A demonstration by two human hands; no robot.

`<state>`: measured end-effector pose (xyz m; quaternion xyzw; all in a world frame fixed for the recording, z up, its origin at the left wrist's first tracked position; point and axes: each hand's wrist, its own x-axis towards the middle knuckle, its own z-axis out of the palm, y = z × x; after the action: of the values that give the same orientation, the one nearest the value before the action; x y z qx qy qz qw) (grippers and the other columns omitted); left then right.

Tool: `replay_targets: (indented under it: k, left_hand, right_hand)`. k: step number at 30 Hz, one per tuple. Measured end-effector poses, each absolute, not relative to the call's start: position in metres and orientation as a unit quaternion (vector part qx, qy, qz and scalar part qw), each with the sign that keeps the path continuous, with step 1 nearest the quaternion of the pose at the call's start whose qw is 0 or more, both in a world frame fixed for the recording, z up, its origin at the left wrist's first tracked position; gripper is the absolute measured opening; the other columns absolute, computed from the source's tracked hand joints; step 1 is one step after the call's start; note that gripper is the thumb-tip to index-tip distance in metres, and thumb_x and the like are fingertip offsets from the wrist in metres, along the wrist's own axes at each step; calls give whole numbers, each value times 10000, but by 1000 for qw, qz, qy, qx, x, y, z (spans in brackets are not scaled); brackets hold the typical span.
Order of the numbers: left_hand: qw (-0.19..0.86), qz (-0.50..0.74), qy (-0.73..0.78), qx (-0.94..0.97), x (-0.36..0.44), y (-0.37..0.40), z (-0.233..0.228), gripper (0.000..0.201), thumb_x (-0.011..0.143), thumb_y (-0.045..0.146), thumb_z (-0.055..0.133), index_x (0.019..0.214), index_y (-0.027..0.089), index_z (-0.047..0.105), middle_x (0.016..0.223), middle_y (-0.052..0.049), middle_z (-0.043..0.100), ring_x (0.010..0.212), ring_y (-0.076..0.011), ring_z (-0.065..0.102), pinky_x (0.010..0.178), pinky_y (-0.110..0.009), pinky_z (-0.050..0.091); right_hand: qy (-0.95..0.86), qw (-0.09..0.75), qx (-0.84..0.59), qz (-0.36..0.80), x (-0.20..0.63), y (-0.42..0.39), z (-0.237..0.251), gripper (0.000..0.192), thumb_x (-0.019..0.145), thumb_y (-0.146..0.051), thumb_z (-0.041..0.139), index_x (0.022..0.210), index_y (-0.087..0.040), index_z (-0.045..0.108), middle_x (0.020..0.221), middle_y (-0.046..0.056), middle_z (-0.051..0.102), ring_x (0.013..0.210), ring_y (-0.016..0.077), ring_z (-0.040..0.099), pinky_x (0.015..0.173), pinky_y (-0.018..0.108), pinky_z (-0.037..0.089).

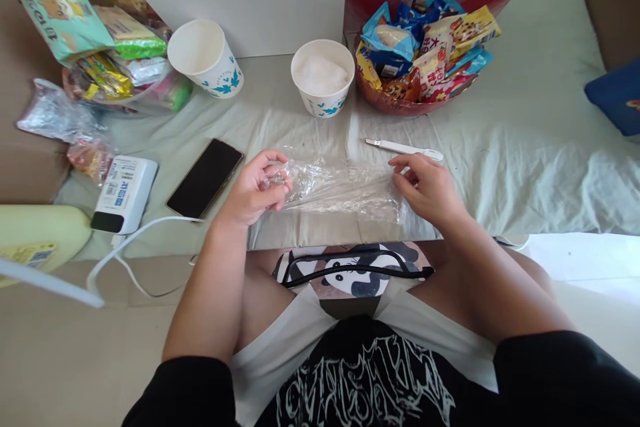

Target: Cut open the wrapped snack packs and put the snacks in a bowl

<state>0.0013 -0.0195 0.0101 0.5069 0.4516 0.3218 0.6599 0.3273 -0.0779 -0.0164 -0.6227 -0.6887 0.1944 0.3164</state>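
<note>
We see a clear, glinting plastic bag [345, 185], white paper cups [206, 57] printed with teal leaves, a black phone [205, 177], a white-handled knife [404, 148], a pale grey-green cloth [525, 147] and a red basket [400, 105] of blue, yellow and red snack packets [425, 47].

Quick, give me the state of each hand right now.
Left hand: closed, pinching one end of the clear plastic bag.
Right hand: fingers curled, gripping the bag's other end.
</note>
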Motion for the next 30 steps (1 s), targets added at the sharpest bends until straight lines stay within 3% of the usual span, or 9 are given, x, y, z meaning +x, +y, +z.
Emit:
replay_targets:
  k: [4,11,15,18,20,23,26,28,30]
  left_hand:
    - [668,293,459,507,4,-19,8,506,598,198,783,1024,237,510,741,72,646,377,-87,566,310,-177,338]
    - [640,314,493,500,8,-18,5,565,621,288,854,1083,234,534,774,51,688,460,-117,653,340,-172,366]
    - [646,293,509,488,7,-17,5,550,683,526,867,1042,184,631,766,-41,768,577,-186,737,404,-199,433]
    - [642,274,505,508,7,-17,3,498,708,600,843,903,159,718,902,-132,820,786,-257,797,459,-217,480]
    - [633,258,489,542,6,-17,1,432,717,577,843,803,164,750,1080,-169,821,956,-309,795,480,-230,500]
    - [616,235,456,598,3,-17,1,379,747,537,832,664,176,753,1389,-170,716,1237,-384,707,648,-309,613]
    - [603,252,435,619,2,-17,0,356,756,487,846,604,183,741,1694,-79,417,1433,-429,557,946,-428,633]
    - [600,278,440,608,3,-17,-1,309,746,463,858,647,187,759,1774,-23,230,1452,-445,530,898,-406,654]
    - [604,301,455,581,6,-17,-2,260,723,443,871,750,199,782,1789,-19,177,1437,-452,543,673,-306,655]
  right_hand:
    - [-681,362,-619,147,329,-72,-21,172,879,-214,580,934,-229,742,986,73,754,799,204,720,712,366,580]
    - [-624,447,-631,114,326,-85,-2,88,895,-237,640,864,-251,721,1157,79,740,1132,274,714,1033,518,544]
    - [-500,524,-611,319,320,-93,2,100,943,-290,582,869,-249,636,916,36,743,934,211,742,954,458,591]
    - [-391,549,-572,467,311,-94,0,135,944,-365,586,876,-254,547,716,-20,680,709,157,717,760,351,629]
    - [-349,537,-573,511,305,-92,-1,189,914,-401,626,885,-259,504,663,-47,649,557,126,658,577,273,582]
    - [-324,510,-594,531,300,-90,1,231,889,-422,637,903,-263,469,657,-63,641,366,81,500,348,212,356]
    - [-334,480,-616,529,298,-89,4,225,902,-421,614,902,-260,456,662,-63,640,295,48,354,310,219,207]
    - [-340,459,-628,528,297,-88,3,232,913,-429,605,899,-258,449,690,-53,657,298,41,333,322,224,199]
    - [-337,449,-642,522,298,-87,1,252,914,-450,610,912,-260,445,734,-39,681,319,47,371,336,225,217]
